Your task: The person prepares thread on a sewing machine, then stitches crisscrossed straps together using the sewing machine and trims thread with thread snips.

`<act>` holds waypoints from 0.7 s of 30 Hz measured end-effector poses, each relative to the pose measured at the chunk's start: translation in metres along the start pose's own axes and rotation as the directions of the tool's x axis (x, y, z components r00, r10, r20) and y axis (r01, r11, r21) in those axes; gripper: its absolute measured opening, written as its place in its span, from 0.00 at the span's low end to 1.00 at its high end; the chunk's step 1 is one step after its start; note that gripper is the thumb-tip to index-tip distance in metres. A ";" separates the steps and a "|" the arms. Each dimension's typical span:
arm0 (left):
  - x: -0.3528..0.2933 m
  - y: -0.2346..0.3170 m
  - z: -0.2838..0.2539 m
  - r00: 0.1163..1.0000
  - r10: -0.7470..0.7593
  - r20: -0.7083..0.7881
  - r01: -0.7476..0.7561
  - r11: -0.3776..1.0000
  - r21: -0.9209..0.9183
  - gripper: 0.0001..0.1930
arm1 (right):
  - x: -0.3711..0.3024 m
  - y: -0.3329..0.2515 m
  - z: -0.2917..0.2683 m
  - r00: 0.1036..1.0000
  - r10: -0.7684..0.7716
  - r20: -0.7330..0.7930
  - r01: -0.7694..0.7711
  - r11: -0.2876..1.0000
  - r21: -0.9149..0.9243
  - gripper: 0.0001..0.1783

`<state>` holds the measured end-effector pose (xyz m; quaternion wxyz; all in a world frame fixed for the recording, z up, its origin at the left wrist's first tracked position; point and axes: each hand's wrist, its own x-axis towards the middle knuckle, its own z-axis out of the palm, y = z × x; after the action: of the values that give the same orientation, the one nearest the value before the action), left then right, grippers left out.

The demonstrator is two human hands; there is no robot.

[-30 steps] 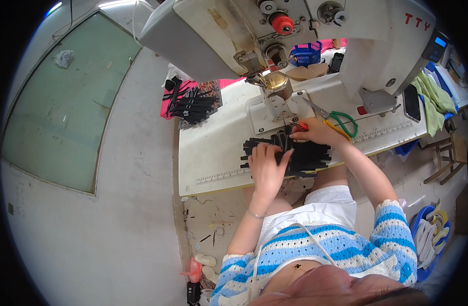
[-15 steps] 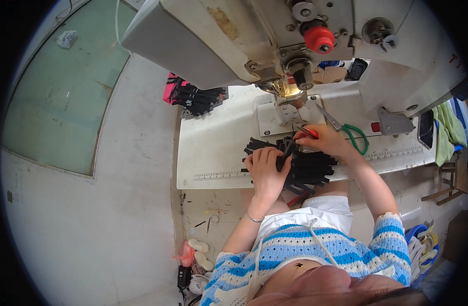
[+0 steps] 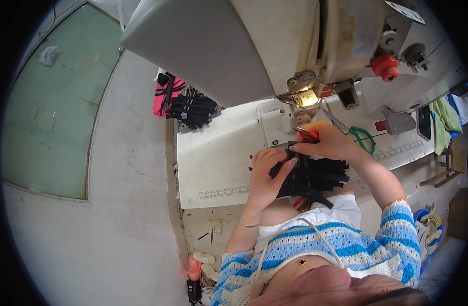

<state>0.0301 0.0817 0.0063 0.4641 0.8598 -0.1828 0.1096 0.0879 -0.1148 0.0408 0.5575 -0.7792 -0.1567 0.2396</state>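
Observation:
A pile of black fabric strips (image 3: pixel 323 173) lies at the front edge of the white sewing table, in front of the sewing machine (image 3: pixel 203 46). My left hand (image 3: pixel 266 177) is closed on the strips, thumb on top and fingers curled over the left side. Close beside it, my right hand (image 3: pixel 330 142) holds small red-handled thread snips (image 3: pixel 309 134) in its palm. Its thumb and fingertips meet at the upper end of a strip, near the left thumb. The snips' metal tips point left, just in front of the lit needle area (image 3: pixel 305 98).
Green-handled scissors (image 3: pixel 364 140) lie right of the needle plate. More black strips (image 3: pixel 192 109) rest on a pink item at the table's far left corner. A phone (image 3: pixel 424 122) and green cloth (image 3: pixel 446 122) are at the right end. A ruler strip (image 3: pixel 224 192) runs along the front edge.
The view has shifted, making the machine head appear farther right. Both hands stay at the black strips, now closer together, and one strip hangs lower toward my lap.

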 end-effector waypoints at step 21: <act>0.043 0.013 -0.008 0.975 -0.154 0.162 0.205 0.905 -0.373 0.09 | -0.012 -0.020 -0.023 0.963 -0.013 -0.269 0.055 0.987 0.149 0.12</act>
<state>0.0637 0.0732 0.0358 0.6200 0.7696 -0.1503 -0.0274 0.0904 -0.1327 0.0678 0.6367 -0.7557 -0.0743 0.1342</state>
